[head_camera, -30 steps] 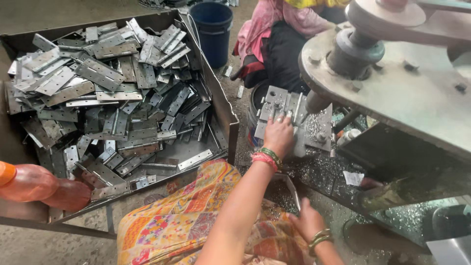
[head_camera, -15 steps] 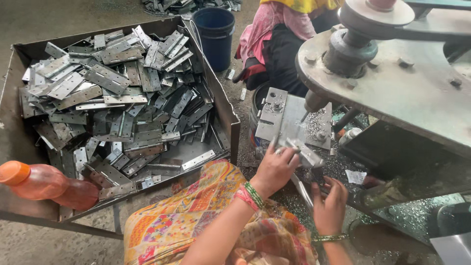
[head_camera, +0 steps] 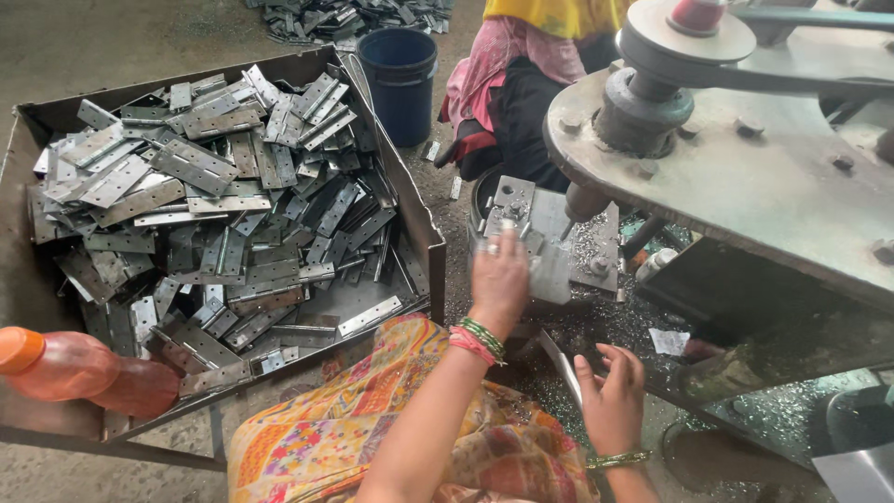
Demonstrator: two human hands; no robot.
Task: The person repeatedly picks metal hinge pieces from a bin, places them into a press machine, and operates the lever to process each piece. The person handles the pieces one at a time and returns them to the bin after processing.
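Soft even daylight, slight motion blur

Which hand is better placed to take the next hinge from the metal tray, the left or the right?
Probably the left. The left hand rests at the machine's metal plate, right beside the tray of hinges. The right hand hovers open, lower and farther from it.

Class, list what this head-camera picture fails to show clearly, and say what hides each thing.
- Left hand: motion blur; grip unclear.
- Metal plate under drill bit: partly hidden by that hand.
- Right hand: palm faces away; contents untold.
- Bottle: cut by left edge.
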